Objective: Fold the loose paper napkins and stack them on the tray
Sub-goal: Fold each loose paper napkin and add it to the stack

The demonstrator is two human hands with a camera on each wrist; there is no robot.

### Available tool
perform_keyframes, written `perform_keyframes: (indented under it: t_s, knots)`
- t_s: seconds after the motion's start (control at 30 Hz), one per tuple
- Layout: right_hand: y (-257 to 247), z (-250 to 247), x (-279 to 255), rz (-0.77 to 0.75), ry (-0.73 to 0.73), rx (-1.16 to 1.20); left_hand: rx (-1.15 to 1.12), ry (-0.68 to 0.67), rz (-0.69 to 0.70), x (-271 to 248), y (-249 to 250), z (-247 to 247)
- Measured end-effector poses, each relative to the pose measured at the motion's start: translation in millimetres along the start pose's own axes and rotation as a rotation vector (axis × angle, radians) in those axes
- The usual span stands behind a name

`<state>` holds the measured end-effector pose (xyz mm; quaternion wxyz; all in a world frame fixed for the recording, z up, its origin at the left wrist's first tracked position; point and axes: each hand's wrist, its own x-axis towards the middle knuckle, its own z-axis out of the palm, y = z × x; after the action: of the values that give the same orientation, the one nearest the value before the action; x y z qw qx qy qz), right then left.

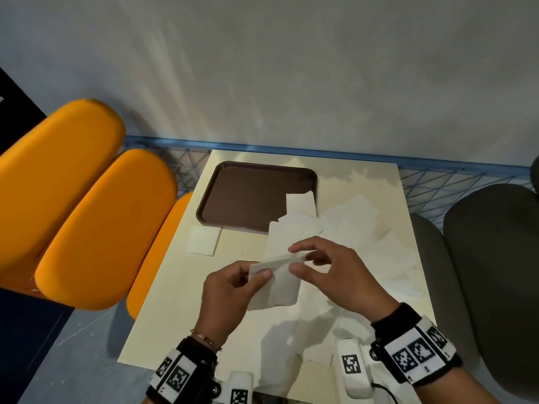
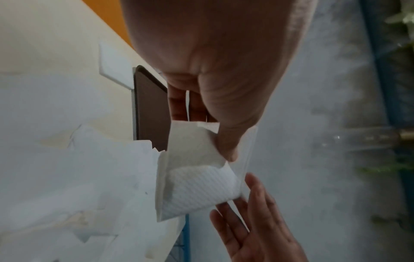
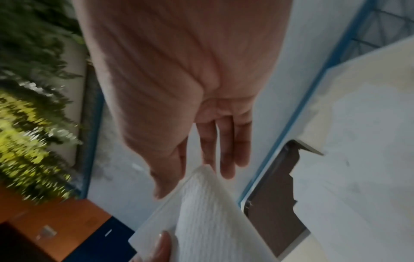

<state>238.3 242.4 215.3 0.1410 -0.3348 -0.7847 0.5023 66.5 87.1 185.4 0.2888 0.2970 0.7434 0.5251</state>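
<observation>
Both hands hold one white paper napkin (image 1: 277, 290) in the air over the middle of the cream table (image 1: 180, 301). My left hand (image 1: 259, 272) pinches its left end between thumb and forefinger. My right hand (image 1: 294, 258) has the right end of the upper folded edge between thumb and index finger, the other fingers straight. The wrist views show the napkin (image 2: 197, 191) (image 3: 206, 221) bent double. The brown tray (image 1: 248, 193) lies at the back left. One napkin (image 1: 300, 202) overlaps its near right corner.
Several loose napkins (image 1: 350, 223) cover the table's right half. A folded napkin (image 1: 202, 240) lies just in front of the tray's left corner. Orange chairs (image 1: 87, 214) stand at the left, grey chairs (image 1: 495, 272) at the right. A blue wire fence (image 1: 437, 182) runs behind.
</observation>
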Motion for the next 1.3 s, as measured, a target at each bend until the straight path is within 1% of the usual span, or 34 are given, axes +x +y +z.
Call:
perform_keyframes:
  t_s: [0.07, 0.13, 0.23, 0.33, 0.43, 0.53, 0.6, 0.67, 0.73, 0.83, 1.0, 1.13, 1.2, 1.3]
  knots:
    - [-4.0, 1.8, -2.4, -0.060, -0.032, -0.032, -0.090, -0.027, -0.041, -0.4, 3.9, -3.7]
    - [-6.4, 4.2, -1.5, -0.075, -0.023, -0.045, -0.114, -0.042, -0.038, -0.3, 6.8, -6.7]
    - [-6.9, 4.3, 3.5, 0.004, -0.030, -0.052, -0.092, -0.050, -0.014, 0.6, 9.2, -10.6]
    - [-5.0, 4.2, 9.9, 0.086, -0.117, -0.041, -0.071, -0.036, 0.005, 2.0, 8.9, -13.3]
    - [-1.5, 4.7, 14.3, 0.102, -0.112, -0.018, -0.081, -0.029, 0.024, 3.2, 9.3, -15.3]
    - [0.8, 4.5, 16.7, 0.077, -0.107, -0.020, -0.136, -0.108, -0.083, 5.0, 12.6, -17.6]
    - [0.2, 2.7, 17.6, 0.063, -0.147, -0.013, -0.160, -0.162, -0.156, 8.5, 11.7, -20.7]
    - [-1.9, -1.0, 18.3, 0.034, -0.204, -0.018, -0.190, -0.189, -0.197, 12.5, 13.3, -23.5]
    - [-4.0, -5.5, 18.8, 0.009, -0.257, -0.006, -0.206, -0.202, -0.216, 16.6, 15.0, -25.6]
    - [-3.6, -11.5, 20.1, 0.000, -0.296, 0.029, -0.211, -0.197, -0.198, 20.6, 19.6, -25.8]
    - [-3.2, -17.7, 20.5, 0.050, -0.259, -0.024, -0.198, -0.065, -0.143, 22.6, 20.9, -22.3]
    - [-8.4, -15.2, 17.9, 0.032, -0.183, -0.059, -0.238, 0.016, -0.118, 21.3, 18.1, -16.9]
    - [-11.3, -13.0, 16.5, 0.023, -0.115, -0.031, -0.251, 0.050, -0.108, 21.4, 16.9, -16.2]
    - [-14.3, -8.8, 14.9, 0.011, -0.028, 0.076, -0.284, 0.075, -0.082, 19.4, 17.7, -17.5]
